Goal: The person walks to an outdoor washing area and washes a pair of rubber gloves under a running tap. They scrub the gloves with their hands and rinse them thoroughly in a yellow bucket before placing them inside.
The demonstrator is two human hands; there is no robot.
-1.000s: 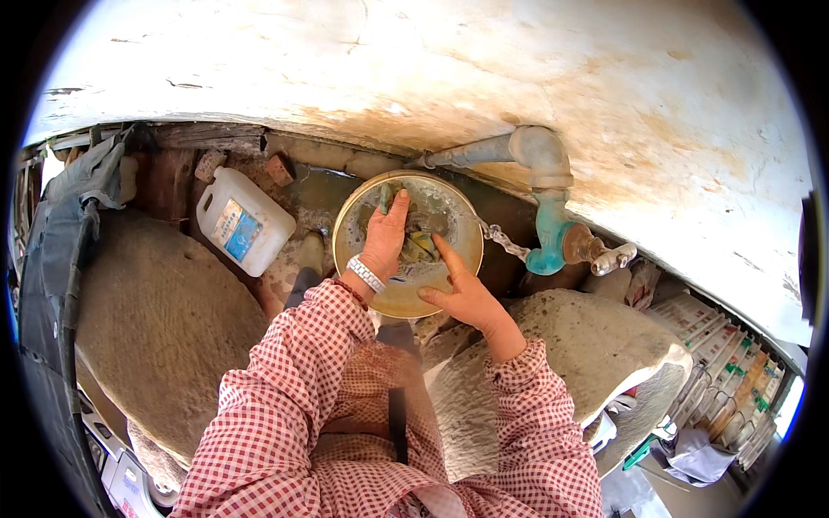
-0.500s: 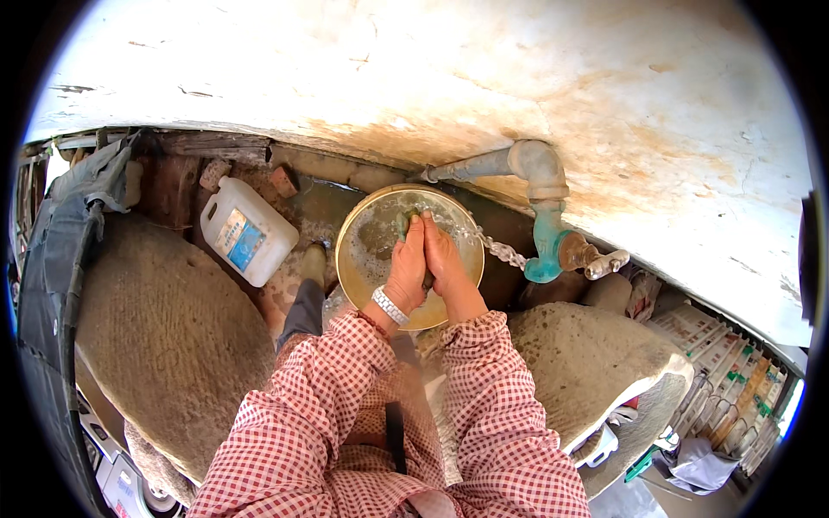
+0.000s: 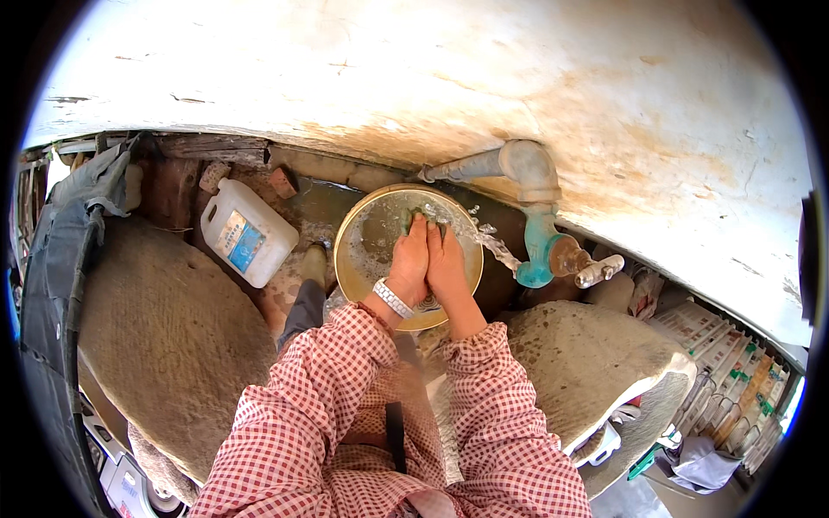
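Holding left hand (image 3: 409, 263) and right hand (image 3: 447, 268) together over the round basin (image 3: 352, 278); cannot tell whether clamped on the greenish piece (image 3: 405, 223) at the left hand's far end, above the basin; right of the basin, see water (image 3: 498, 250) streaming from a teal spout (image 3: 539, 252); left, a white jug (image 3: 269, 243)
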